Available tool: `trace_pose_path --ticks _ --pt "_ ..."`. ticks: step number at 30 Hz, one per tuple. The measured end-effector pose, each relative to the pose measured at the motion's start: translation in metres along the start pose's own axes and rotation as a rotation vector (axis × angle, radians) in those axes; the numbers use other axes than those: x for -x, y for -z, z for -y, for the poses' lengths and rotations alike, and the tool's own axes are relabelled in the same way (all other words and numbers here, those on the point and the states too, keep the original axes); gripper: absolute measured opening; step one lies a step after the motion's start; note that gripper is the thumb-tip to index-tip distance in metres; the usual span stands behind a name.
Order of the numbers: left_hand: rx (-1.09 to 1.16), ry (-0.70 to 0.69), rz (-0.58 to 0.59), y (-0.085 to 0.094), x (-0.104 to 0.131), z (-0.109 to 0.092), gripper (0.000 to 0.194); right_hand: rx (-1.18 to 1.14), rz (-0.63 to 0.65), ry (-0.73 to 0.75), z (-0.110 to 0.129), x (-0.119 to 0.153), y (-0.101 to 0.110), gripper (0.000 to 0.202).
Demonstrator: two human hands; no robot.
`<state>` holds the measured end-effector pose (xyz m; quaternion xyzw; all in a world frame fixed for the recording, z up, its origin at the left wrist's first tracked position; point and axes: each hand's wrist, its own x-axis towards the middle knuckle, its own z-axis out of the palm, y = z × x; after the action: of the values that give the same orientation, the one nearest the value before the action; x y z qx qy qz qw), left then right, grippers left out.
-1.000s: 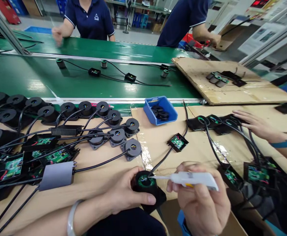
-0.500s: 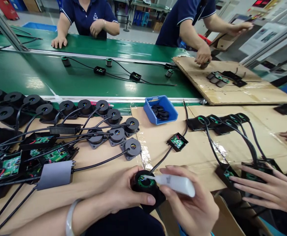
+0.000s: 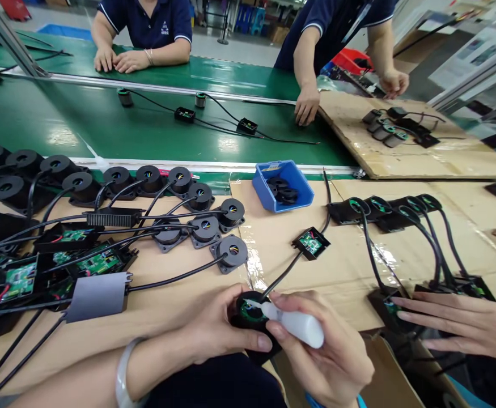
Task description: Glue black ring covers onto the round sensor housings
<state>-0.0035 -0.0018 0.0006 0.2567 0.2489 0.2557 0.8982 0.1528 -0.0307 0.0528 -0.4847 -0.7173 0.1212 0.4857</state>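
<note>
My left hand is wrapped round a black cylindrical housing with a green circuit board inside its open top. In my right hand is a white squeeze bottle, tilted so its narrow nozzle dips into the top of the housing. I cannot see whether anything flows from the tip. From the housing a black cable runs up to a small open black box with a green board in it.
Capped round housings and open circuit boxes crowd the left. A blue bin holds black rings. At right, a co-worker's hand lies by more housings. Two people stand across the green conveyor.
The bottle has tilted more steeply, its nozzle still at the housing. Parts on the conveyor have shifted right. Across it, one person's hands came together; the other's hand moved left off the cardboard.
</note>
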Motion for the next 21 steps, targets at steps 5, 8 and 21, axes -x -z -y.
trace_pose_path --ticks 5,8,21 --pt "0.003 -0.018 0.001 -0.0007 0.0001 0.0008 0.057 0.002 -0.013 0.002 0.0016 -0.003 -0.0005 0.021" --pt "-0.006 -0.013 -0.015 -0.0005 0.0003 0.0014 0.058 0.001 -0.027 0.024 0.0028 -0.0048 -0.0009 0.021" --pt "-0.024 -0.003 -0.018 -0.0016 -0.0004 -0.002 0.064 0.04 -0.031 0.023 0.0023 -0.0051 0.0001 0.022"
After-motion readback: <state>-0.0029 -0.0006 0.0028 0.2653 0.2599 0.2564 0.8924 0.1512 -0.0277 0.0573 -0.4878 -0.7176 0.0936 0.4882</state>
